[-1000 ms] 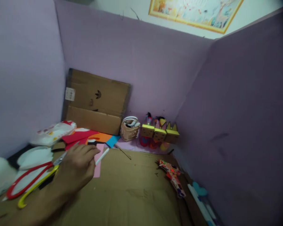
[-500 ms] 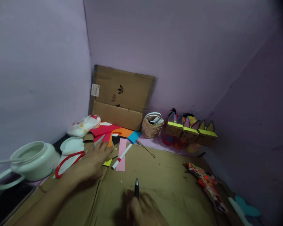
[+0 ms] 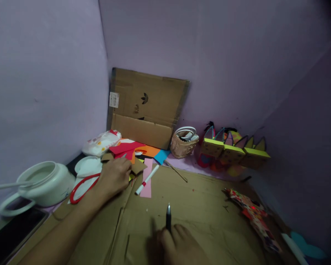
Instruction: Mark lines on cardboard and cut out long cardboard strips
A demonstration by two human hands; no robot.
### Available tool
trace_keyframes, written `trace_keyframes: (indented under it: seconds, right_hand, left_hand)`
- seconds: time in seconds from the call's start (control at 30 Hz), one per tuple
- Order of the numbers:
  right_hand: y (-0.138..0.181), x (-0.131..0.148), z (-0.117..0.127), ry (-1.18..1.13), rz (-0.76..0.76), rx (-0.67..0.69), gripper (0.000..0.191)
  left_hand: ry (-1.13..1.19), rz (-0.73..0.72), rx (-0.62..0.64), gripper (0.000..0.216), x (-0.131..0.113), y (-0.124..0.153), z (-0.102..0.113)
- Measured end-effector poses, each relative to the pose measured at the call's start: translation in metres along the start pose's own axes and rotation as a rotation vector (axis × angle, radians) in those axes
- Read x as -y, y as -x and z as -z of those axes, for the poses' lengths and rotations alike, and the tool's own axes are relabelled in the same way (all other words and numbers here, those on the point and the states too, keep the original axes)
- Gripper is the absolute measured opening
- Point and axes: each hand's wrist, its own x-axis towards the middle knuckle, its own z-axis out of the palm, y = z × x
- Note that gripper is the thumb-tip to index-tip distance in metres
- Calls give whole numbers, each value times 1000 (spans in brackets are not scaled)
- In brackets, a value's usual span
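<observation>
My right hand [image 3: 182,244] is closed around a black pen [image 3: 168,217], its silver tip pointing up and away from me above the cardboard sheet [image 3: 198,198]. My left hand [image 3: 117,175] reaches in among the paper scraps, fingers curled and pinched at the edge of a small brown cardboard piece [image 3: 138,166]; the fingertips are partly hidden. Red-handled scissors [image 3: 84,187] lie beside that wrist, partly under the hand. Just right of it are a pink paper strip [image 3: 146,189] and a white marker [image 3: 147,179] with a red band.
A white pot [image 3: 46,184] with a handle stands left, beside a black phone-like slab [image 3: 15,233]. At the back are a leaning cardboard box [image 3: 151,103], red paper [image 3: 125,148], a small basket [image 3: 182,145] and yellow-topped boxes [image 3: 234,151]. A patterned pouch [image 3: 251,213] lies right.
My left hand has curled its fingers, and the cardboard piece beside them has shifted and shows more. The right hand still holds the pen. The whole view has moved slightly.
</observation>
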Motion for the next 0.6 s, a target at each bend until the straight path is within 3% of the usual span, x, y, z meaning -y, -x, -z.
trace_keyframes:
  seconds: [0.13, 0.2, 0.33, 0.47, 0.53, 0.6]
  right_hand:
    - [-11, -31, 25, -144, -194, 202, 38]
    - [-17, -43, 38, -248, -300, 243, 32]
    - [-34, -51, 55, -353, -392, 239, 24]
    - [-58, -46, 60, -446, -410, 216, 20]
    - [-68, -43, 59, -486, -409, 195, 20]
    - [-76, -40, 55, -507, -403, 180, 20]
  left_hand:
    - [-3, 142, -88, 30, 17, -8, 7]
    - [24, 68, -56, 29, 20, -10, 9]
    - [70, -159, 80, 64, 8, -11, 2]
    - [59, -146, 84, 77, -7, -17, -9]
    - [63, -108, 48, 73, -7, -22, -8]
    - [75, -53, 11, 50, -3, -27, -4]
